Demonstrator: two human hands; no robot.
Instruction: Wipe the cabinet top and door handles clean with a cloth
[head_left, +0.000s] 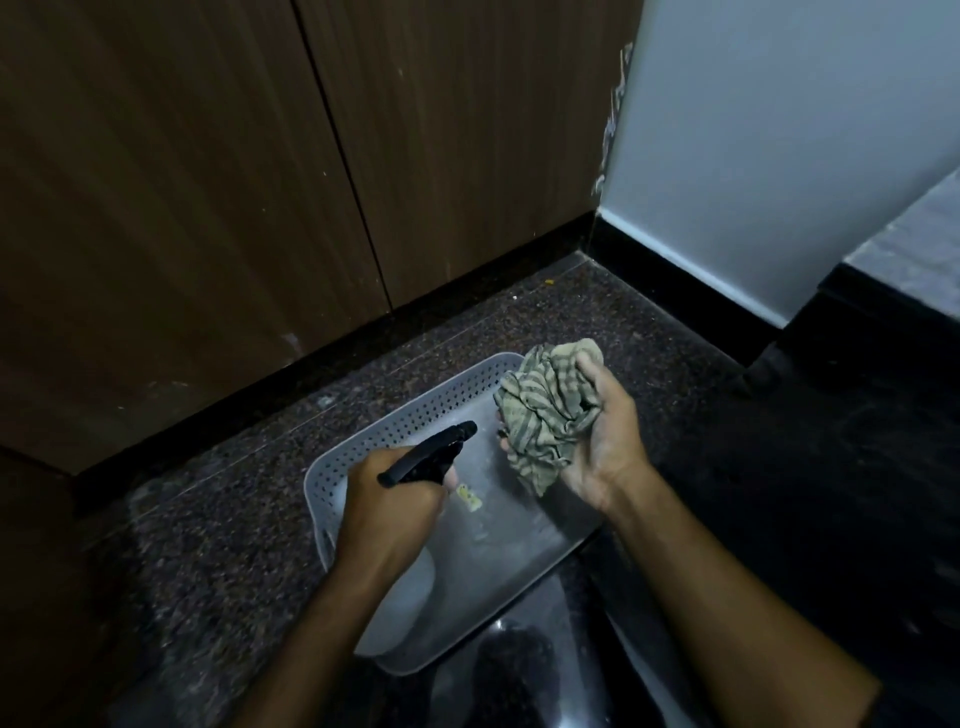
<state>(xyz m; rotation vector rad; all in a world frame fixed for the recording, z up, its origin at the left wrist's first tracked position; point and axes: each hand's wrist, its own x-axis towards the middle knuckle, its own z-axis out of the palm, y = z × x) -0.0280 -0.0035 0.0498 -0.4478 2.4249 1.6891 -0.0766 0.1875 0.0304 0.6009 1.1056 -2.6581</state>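
My right hand (605, 441) holds a crumpled, striped greenish cloth (550, 410) in its palm, fingers curled round it, above the far right corner of a grey perforated basket (415, 415). My left hand (389, 509) grips a spray bottle by its black trigger head (431, 452), whose nozzle points toward the cloth. The bottle's pale body (405, 603) hangs below my wrist inside the basket. Tall brown wooden cabinet doors (208, 182) stand behind, and no handles show.
The basket sits on a dark speckled stone floor (234, 519). A black skirting runs along the cabinet base. A pale wall (779, 130) with black skirting stands at the right, and a dark step or ledge (883, 338) lies beyond it.
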